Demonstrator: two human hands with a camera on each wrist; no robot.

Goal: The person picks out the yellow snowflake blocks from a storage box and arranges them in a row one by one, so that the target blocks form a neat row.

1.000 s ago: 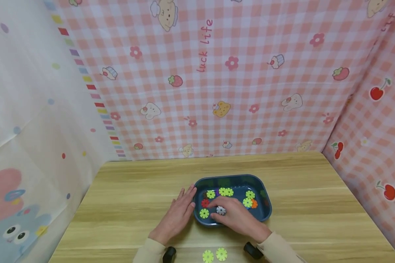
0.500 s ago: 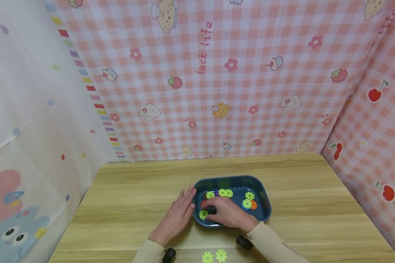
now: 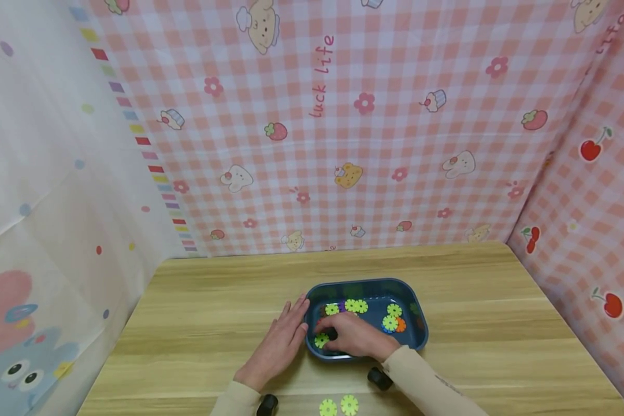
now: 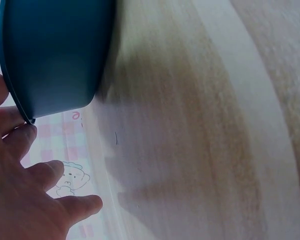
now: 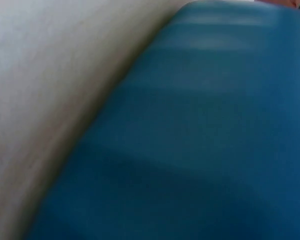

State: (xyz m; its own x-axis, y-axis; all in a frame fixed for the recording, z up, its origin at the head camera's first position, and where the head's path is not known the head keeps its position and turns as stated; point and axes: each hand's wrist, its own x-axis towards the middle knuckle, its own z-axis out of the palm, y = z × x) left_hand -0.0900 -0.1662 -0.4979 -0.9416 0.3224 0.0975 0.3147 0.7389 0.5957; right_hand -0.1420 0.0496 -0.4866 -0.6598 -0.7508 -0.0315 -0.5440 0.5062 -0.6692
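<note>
My left hand (image 3: 277, 342) rests with straight, spread fingers against the left rim of a dark blue tray (image 3: 421, 335). In the left wrist view its fingertips touch the rim of the tray (image 4: 60, 55). My right hand (image 3: 356, 334) reaches into the left part of the tray, thumb and forefinger bent and apart. A yellow-green snowflake disc (image 3: 320, 341) lies at those fingertips; whether they touch it is unclear. More yellow-green discs (image 3: 351, 305) lie along the back, partly hidden by the hand. The right wrist view shows mostly the blurred tray wall (image 5: 190, 125).
Near the tray's right end sit yellow-green discs (image 3: 390, 323), an orange disc (image 3: 401, 325) and a blue piece. Two yellow-green discs (image 3: 349, 405) lie on the wooden table (image 3: 229, 289) near the front edge. A pink checked cloth (image 3: 312, 138) hangs behind.
My right hand has moved left within the tray, toward the yellow-green disc at the front left. A grey disc seen under it earlier is now hidden. The left hand has stayed still.
</note>
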